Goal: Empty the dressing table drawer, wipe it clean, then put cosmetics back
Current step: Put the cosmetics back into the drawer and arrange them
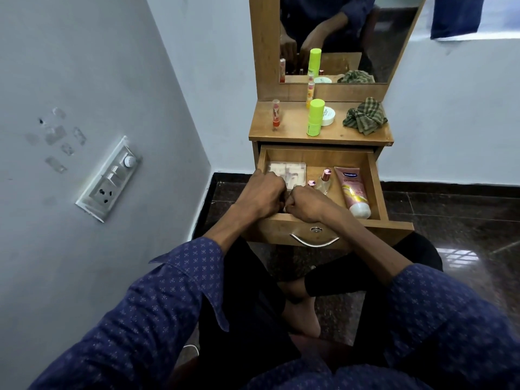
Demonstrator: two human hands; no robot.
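The wooden drawer [375, 175] of the dressing table stands pulled open. Inside lie a clear box [287, 170] at the left, a small perfume bottle [325, 180] with a pink cap in the middle, and a pink lotion tube [354, 190] at the right. My left hand [264, 192] and my right hand [306, 204] are both inside the drawer near its front edge, fingers curled, knuckles almost touching. Something small and pale shows between them; what each hand holds is hidden.
On the tabletop [337, 136] stand a red tube [275, 116], a green stick bottle [315, 116], a white jar [327, 116] and a crumpled checked cloth [364, 116]. A mirror [337, 38] rises behind. A wall with a switchboard [109, 178] is at the left.
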